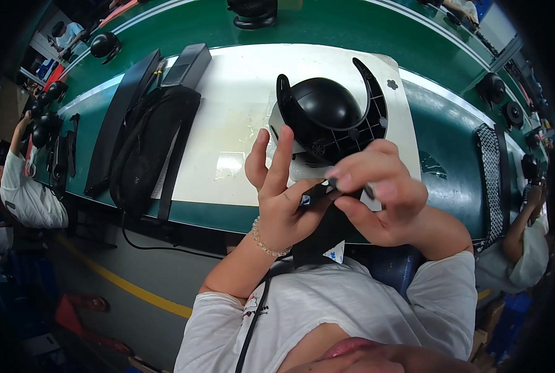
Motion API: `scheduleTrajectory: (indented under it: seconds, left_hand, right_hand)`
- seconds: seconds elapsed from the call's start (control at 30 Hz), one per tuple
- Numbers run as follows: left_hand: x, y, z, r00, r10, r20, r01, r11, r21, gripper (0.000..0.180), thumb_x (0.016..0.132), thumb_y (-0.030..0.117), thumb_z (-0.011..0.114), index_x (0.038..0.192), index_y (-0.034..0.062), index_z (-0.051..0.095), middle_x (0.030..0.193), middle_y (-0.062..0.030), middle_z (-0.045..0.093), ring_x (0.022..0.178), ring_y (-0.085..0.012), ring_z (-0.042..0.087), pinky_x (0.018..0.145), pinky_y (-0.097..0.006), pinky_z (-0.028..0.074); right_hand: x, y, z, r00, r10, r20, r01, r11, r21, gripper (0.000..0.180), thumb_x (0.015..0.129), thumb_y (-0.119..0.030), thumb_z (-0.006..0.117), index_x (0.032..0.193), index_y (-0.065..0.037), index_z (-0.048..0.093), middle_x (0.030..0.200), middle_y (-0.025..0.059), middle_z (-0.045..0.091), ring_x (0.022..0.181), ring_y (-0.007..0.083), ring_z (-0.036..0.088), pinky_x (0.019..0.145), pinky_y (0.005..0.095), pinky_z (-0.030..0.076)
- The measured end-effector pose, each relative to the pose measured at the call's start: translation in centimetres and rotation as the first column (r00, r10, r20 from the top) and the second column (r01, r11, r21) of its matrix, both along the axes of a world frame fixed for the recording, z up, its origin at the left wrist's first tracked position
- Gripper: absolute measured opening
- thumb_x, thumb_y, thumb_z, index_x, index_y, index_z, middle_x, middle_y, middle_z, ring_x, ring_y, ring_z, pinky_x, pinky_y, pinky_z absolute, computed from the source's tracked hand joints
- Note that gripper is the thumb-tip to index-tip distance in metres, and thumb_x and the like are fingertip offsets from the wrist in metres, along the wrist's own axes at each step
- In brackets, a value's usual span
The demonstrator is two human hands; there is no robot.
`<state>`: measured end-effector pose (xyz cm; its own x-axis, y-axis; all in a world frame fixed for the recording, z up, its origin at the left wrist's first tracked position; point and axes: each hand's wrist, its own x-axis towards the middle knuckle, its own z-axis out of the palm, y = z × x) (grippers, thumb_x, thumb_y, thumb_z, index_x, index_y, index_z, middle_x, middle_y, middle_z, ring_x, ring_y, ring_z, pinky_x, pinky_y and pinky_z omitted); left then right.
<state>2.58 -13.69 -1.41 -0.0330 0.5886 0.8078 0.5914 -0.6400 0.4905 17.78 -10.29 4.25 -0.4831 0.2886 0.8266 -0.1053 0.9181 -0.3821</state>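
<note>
My left hand point(280, 208) pinches a black strip-like piece point(323, 230) between thumb and forefinger, with its other fingers raised. The piece hangs down toward my lap and bears a white triangular patch point(334, 252) near its lower end. My right hand point(386, 193) closes thumb and fingers at the top of the same piece, where a small dark tip point(332, 183) shows; whether that tip is a separate part I cannot tell. Just beyond both hands, a glossy black dome with a curved two-armed ribbed frame point(327, 105) rests on a white board point(228, 124).
Left of the board lie a black padded bag-like piece point(150, 137), a long black panel point(119, 124) and a grey-black box point(189, 65). A patterned strip point(492, 186) lies at right. Co-workers sit on both sides point(32, 189). A green conveyor point(327, 31) runs beyond.
</note>
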Motion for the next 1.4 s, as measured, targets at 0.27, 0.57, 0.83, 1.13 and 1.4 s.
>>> scheduleTrajectory:
  seconds: [0.27, 0.57, 0.83, 1.13, 1.4]
  left_hand:
    - [-0.4, 0.0, -0.4, 1.000, -0.014, -0.024, 0.014, 1.000, -0.014, 0.020, 0.057, 0.010, 0.070, 0.077, 0.0112, 0.065, 0.136, -0.0198, 0.033, 0.127, -0.0380, 0.021, 0.096, -0.042, 0.019]
    - [0.0, 0.2, -0.4, 1.000, 0.024, 0.017, -0.023, 1.000, -0.016, 0.019, 0.062, 0.018, 0.073, 0.079, 0.0135, 0.065, 0.138, -0.0194, 0.029, 0.126, -0.0382, 0.022, 0.095, -0.041, 0.020]
    - [0.0, 0.2, -0.6, 0.999, 0.030, 0.023, -0.029, 0.999, -0.025, 0.017, 0.063, 0.019, 0.072, 0.077, 0.0131, 0.064, 0.136, -0.0200, 0.032, 0.126, -0.0373, 0.024, 0.092, -0.043, 0.020]
    - [-0.3, 0.0, -0.4, 0.997, 0.037, -0.061, -0.042, 0.996, -0.080, 0.021, 0.060, 0.018, 0.073, 0.078, 0.0123, 0.062, 0.136, -0.0207, 0.032, 0.125, -0.0367, 0.028, 0.092, -0.043, 0.021]
    - [0.1, 0.1, -0.8, 0.999, 0.033, 0.023, -0.033, 0.999, -0.041, 0.020, 0.061, 0.018, 0.072, 0.077, 0.0124, 0.062, 0.136, -0.0223, 0.031, 0.125, -0.0364, 0.028, 0.092, -0.043, 0.021]
  right_hand:
    - [0.3, -0.1, 1.9, 0.968, 0.094, 0.233, -0.112, 0.992, 0.064, 0.040, 0.063, -0.008, 0.067, 0.100, -0.016, 0.055, 0.086, -0.0003, 0.055, 0.073, 0.0150, 0.055, 0.065, 0.0294, 0.030]
    - [-0.9, 1.9, 1.3, 0.995, -0.005, 0.099, 0.030, 0.968, -0.250, 0.067, 0.073, 0.013, 0.055, 0.127, -0.008, 0.021, 0.104, 0.0115, 0.044, 0.082, 0.0167, 0.054, 0.075, 0.0306, 0.046]
    - [-1.5, 1.9, 2.3, 0.968, -0.072, 0.240, 0.115, 0.979, -0.168, 0.064, 0.074, 0.014, 0.053, 0.127, -0.008, 0.023, 0.098, 0.0132, 0.049, 0.082, 0.0169, 0.055, 0.075, 0.0290, 0.047]
    - [-1.8, 1.3, 1.5, 0.962, -0.235, 0.138, 0.195, 0.948, 0.252, 0.049, 0.067, 0.000, 0.061, 0.114, -0.010, 0.049, 0.092, 0.0054, 0.057, 0.080, 0.0183, 0.056, 0.065, 0.0271, 0.039]
    - [-0.5, 1.4, 3.0, 0.946, -0.087, 0.313, 0.121, 0.988, -0.092, 0.074, 0.076, 0.011, 0.049, 0.132, -0.010, 0.006, 0.109, 0.0203, 0.050, 0.097, 0.0288, 0.055, 0.087, 0.0402, 0.043]
